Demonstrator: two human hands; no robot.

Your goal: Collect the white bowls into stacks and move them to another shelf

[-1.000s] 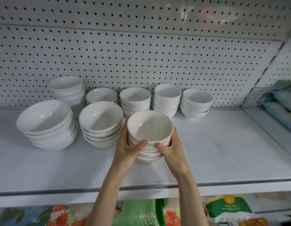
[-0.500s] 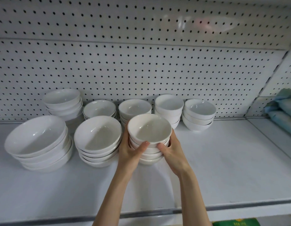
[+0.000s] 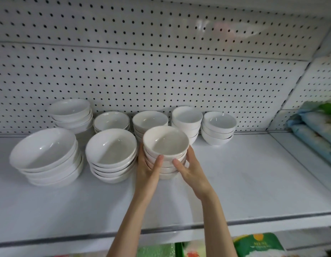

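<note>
1. Head view, work item: we are holding the held bowl stack, several small white bowls nested together, over the middle of the white shelf.
2. Left grip: we are wrapping it round the left wall of the held bowl stack, with the thumb lying across the near side below the top rim.
3. Right grip: we are wrapping it round the right wall of the same stack, with the thumb pointing toward the left thumb. The two thumbs are close but apart.
4. Seating: we cannot tell whether the base of the stack is touching the shelf or hanging just above it.
5. Neighbours in front: the medium stack is standing just beside the left grip, and the large stack is standing further left.
6. Neighbours behind: five more stacks are standing along the pegboard. From left they are the far-left rear stack, the low rear stack, the centre rear stack, partly hidden by the held bowls, the tall rear stack and the right rear stack.
7. Surroundings: patterned packages are lying at the right end, and a green bag is showing below the shelf edge.
</note>
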